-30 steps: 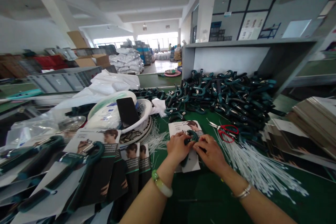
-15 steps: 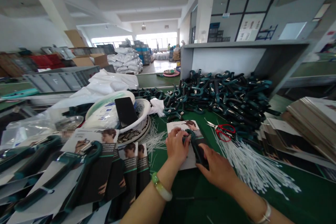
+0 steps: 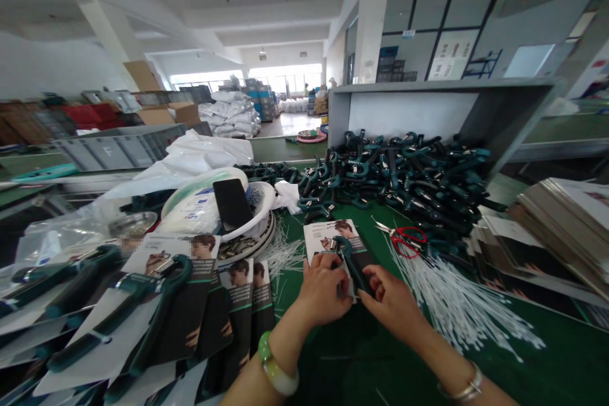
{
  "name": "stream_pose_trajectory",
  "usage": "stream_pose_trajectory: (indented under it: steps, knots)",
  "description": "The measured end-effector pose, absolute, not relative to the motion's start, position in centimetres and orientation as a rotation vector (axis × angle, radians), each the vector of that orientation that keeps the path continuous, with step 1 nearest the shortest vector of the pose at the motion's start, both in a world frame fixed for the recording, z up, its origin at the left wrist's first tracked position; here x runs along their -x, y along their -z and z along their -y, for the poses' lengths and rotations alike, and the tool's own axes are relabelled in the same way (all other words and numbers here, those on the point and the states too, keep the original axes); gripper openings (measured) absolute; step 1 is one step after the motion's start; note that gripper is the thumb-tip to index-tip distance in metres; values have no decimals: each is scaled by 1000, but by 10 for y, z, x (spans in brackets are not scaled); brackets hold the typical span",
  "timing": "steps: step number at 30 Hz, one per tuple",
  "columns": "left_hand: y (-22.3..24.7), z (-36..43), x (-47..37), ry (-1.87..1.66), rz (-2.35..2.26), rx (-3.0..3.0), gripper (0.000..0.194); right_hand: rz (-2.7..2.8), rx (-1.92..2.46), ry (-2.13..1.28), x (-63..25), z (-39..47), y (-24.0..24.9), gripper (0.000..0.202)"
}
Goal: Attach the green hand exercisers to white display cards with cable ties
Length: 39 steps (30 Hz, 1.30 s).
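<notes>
From my distant seat I am watching a pair of pliers [image 3: 356,268] lying over a printed card [image 3: 318,236] on the green table [image 3: 352,377], at the middle of the near side, between my two hands. I am judging the step in hand as settling the tool against the card and lining the two up. To my eye the next move is calling for a steady hold: handle and card staying pressed together, with the curved head undisturbed.

The pliers' head is pointing away from me, toward the card's far end, while the handle is running back toward me and slanting to my right. So the long axis is going from far left to near right, roughly along the card's length, and the tool is looking nearly flat. Only one handle is showing clearly; my left hand is covering where the other should be.

My left hand [image 3: 324,292] is curling over the card and the pliers' left side, fingers bent; I cannot tell how tightly they are pinching, or on what exactly. My right hand [image 3: 397,307] is loosely closing thumb and fingers around the handle's near end.

White zip ties [image 3: 469,301] are lying to the right, just beside red scissors [image 3: 409,243], and carded pliers [image 3: 159,317] are overlapping at the left.
</notes>
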<state>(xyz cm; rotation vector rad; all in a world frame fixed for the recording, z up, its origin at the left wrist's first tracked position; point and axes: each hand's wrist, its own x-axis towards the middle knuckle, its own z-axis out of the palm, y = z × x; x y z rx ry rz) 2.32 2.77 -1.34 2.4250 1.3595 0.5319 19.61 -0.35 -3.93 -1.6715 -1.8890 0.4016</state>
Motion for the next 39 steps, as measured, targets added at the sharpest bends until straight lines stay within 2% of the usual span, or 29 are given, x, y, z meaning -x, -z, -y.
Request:
stream_pose_trajectory:
  steps: [4, 9, 13, 16, 18, 19, 21, 23, 30, 34, 39]
  knots:
    - [17, -36, -18, -641, -1230, -2344, 5, 1897, 1654, -428, -203, 3, 39, 27]
    - [27, -34, -17, -808, -1432, -2118, 7, 2028, 1585, -265, -200, 3, 30, 34]
    - [34, -26, -13, -965, -1510, -2025, 8, 2097, 1555, -274, -191, -4, 25, 26]
    - [39, -22, -1, -1135, -1561, -1923, 22, 2096, 1565, -300, -193, -9, 21, 24]
    - [43, -20, 8, -1092, -1610, -1787, 36, 2125, 1591, -293, -198, -10, 19, 25]
    - [46, -20, 11, -1041, -1601, -1716, 37, 2159, 1605, -292, -200, -10, 18, 23]
    - [52, -20, 14, -973, -1514, -1610, 27, 2243, 1624, -285, -203, -8, 15, 15]
    - [57, -20, 12, -989, -1433, -1563, 19, 2301, 1605, -260, -201, -6, 13, 16]
    - [56, -20, -4, -1081, -1485, -1784, 15, 2191, 1434, -263, -175, -13, 16, 11]
    - [49, -19, -7, -1014, -1542, -1946, 18, 2058, 1459, -310, -165, -19, 27, 16]
    - [47, -18, -8, -977, -1579, -2064, 23, 2101, 1474, -186, -165, -19, 35, 20]
